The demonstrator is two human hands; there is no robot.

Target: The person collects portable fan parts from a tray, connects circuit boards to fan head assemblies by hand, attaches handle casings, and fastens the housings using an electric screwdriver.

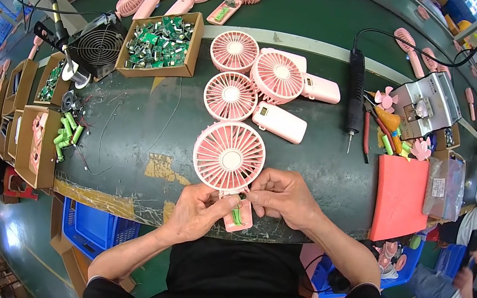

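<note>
A pink handheld fan (229,157) lies face up at the near edge of the green workbench, its round grille pointing away from me. Its handle (239,218) is uncovered, and a green battery shows inside. My left hand (199,208) grips the neck and handle from the left, thumb over the top. At the neck's right side my right hand (283,200) pinches with thumb and forefinger; what is between those fingertips is too small to make out. Just beyond lie several more pink fans, among them one with its handle (280,123) to the right.
A cardboard box of green circuit boards (161,43) stands at the back left, near a solder spool (77,75) and green batteries (69,133). An electric screwdriver (355,92), pliers (369,117) and a red foam pad (400,196) lie to the right. Blue crates (98,230) stand below.
</note>
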